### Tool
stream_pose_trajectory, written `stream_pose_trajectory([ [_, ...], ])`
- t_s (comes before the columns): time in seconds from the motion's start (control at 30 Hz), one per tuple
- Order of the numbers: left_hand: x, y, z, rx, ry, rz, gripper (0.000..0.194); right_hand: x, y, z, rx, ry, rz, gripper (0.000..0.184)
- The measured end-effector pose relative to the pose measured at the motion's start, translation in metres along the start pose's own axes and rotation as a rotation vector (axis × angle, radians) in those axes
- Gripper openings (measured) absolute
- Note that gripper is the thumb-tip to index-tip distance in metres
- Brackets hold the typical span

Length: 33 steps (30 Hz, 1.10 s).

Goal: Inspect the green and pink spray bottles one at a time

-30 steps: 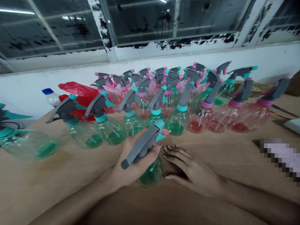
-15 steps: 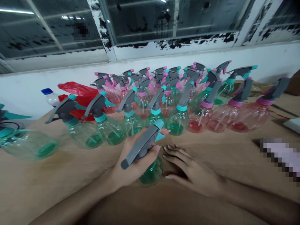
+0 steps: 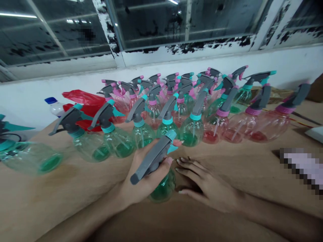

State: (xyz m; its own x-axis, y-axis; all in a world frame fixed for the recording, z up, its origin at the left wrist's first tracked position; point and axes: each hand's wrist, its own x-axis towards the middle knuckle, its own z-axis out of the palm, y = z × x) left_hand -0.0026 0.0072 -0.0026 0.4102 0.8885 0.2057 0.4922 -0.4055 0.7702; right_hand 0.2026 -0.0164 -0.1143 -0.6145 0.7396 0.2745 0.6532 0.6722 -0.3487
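Observation:
My left hand [image 3: 145, 178] is closed around the neck of a green spray bottle [image 3: 164, 188] that stands near the table's front edge. Its grey spray head with a turquoise nozzle shows above the hand, and the fingers hide the collar. To the right of that bottle, my right hand [image 3: 202, 181] lies palm down on the table, fingers stretched out and holding nothing. The fingertips are close to the bottle, apart from it. Just beyond the hands stands a row of spray bottles, among them a green one [image 3: 190, 134] and a pink one [image 3: 212, 131].
Several more spray bottles crowd behind the front row against a white wall [image 3: 32, 101]. A red plastic bag [image 3: 85, 97] and a blue-capped bottle [image 3: 54, 106] are at the back left. A green spray bottle [image 3: 27, 158] stands far left. A blurred-out flat object [image 3: 305, 168] lies at right.

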Motion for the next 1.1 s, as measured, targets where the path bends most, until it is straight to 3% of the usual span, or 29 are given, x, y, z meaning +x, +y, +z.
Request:
stream_pose_trajectory([
  [0.2,0.000,0.005,-0.007,0.017,-0.008,0.063,0.012,0.001,-0.001,0.000,0.036,0.034,0.016,0.055],
  [0.33,-0.004,0.005,-0.008,-0.015,-0.013,0.027,0.012,0.000,-0.001,0.000,0.049,0.036,0.013,0.055],
  [0.6,-0.002,-0.002,0.003,-0.009,0.029,-0.025,0.037,0.000,-0.001,0.000,0.040,0.039,0.009,0.053],
  [1.1,-0.001,0.001,0.002,0.011,0.032,-0.009,0.036,0.000,-0.001,-0.001,0.021,0.037,0.006,0.054],
])
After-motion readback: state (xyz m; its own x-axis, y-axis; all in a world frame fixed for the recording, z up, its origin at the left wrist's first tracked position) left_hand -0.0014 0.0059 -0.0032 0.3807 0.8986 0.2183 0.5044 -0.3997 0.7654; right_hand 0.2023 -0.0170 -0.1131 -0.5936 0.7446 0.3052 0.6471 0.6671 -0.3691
